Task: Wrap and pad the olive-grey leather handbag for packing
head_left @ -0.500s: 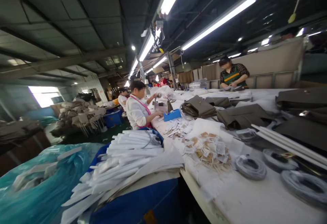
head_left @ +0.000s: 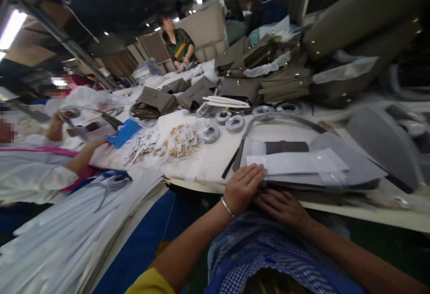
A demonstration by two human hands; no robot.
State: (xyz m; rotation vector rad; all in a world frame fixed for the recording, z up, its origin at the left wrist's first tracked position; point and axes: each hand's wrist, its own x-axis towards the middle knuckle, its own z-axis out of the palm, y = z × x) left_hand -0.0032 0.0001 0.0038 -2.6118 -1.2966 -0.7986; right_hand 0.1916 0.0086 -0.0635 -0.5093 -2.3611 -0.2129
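My left hand (head_left: 242, 187), with a silver bangle at the wrist, rests with fingers stretched out at the left end of a folded white sheet (head_left: 295, 163). That sheet lies on a flat grey bag (head_left: 361, 168) whose wrapped strap (head_left: 284, 117) arches behind it. Just below, my right hand (head_left: 284, 209) lies against the table's front edge, its fingers extended and partly tucked beside my left hand. Neither hand grips anything that I can see. A dark rolled piece (head_left: 285, 147) sits on the bag beyond the white sheet.
Left of my hands are a pile of tags (head_left: 181, 142), coiled wrapped straps (head_left: 211, 134) and white sticks (head_left: 226, 102). Brown bags (head_left: 238, 89) are heaped behind. A co-worker's arm (head_left: 82, 157) reaches in at left, above long white strips (head_left: 67, 231). Another person (head_left: 179, 45) works across the table.
The view has swung right and down. My two hands and the grey bag have come into sight; the co-worker at left has shifted toward the left edge.
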